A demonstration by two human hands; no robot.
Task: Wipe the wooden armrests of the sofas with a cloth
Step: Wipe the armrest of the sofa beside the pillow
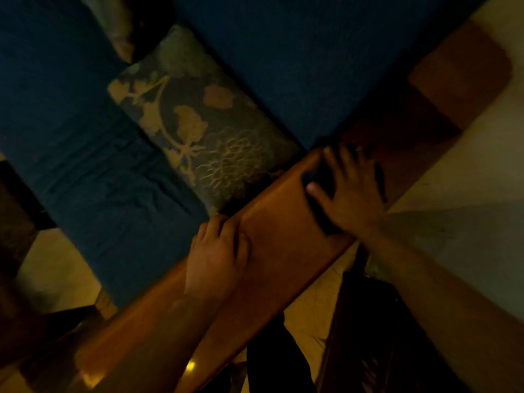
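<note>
A broad wooden armrest runs diagonally from bottom left to upper right in the dim head view. My right hand lies flat on it with fingers spread, pressing a dark cloth against the wood; only the cloth's edges show around the palm and thumb. My left hand rests lower down on the armrest's inner edge, fingers curled over the side next to the seat, holding nothing else.
The blue sofa seat and backrest lie left of the armrest. A patterned cushion leans right against the armrest. Pale wall stands to the right. Yellowish floor and a dark wooden piece are below.
</note>
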